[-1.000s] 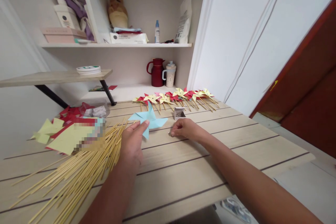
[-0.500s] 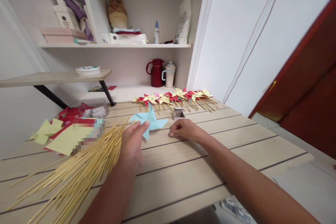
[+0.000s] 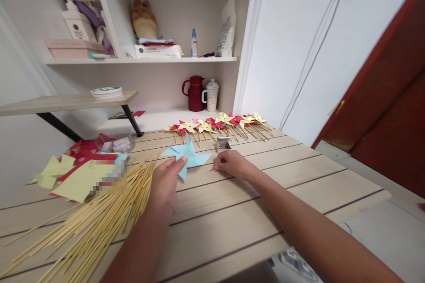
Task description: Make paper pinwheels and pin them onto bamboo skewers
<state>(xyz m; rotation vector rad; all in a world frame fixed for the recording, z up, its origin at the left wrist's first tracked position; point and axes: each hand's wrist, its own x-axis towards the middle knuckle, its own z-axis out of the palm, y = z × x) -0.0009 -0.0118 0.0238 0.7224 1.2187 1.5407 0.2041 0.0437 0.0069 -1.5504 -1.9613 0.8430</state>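
Observation:
A light blue paper pinwheel [image 3: 195,159] is pinched between the thumb and fingers of my left hand [image 3: 168,181], with the thumb over its centre. My right hand [image 3: 230,162] is closed in a pinch low over the table, just right of the pinwheel. By its fingertips lies a tiny shiny piece [image 3: 210,169], too small to name. Whatever the right fingers hold is mostly hidden. Right behind that hand stands a small open box [image 3: 223,143] with small metallic bits inside.
Finished yellow and red pinwheels on sticks [image 3: 219,123] lie in a row along the back. Many thin wooden sticks [image 3: 109,212] spread at the left, beside coloured paper sheets [image 3: 79,181] and a clear container [image 3: 122,143]. A small raised shelf [image 3: 66,100] stands at back left.
The view has shifted slightly. My right fingers have moved a little off the tiny shiny piece, which now shows apart on the table. My left hand keeps its hold on the blue pinwheel.

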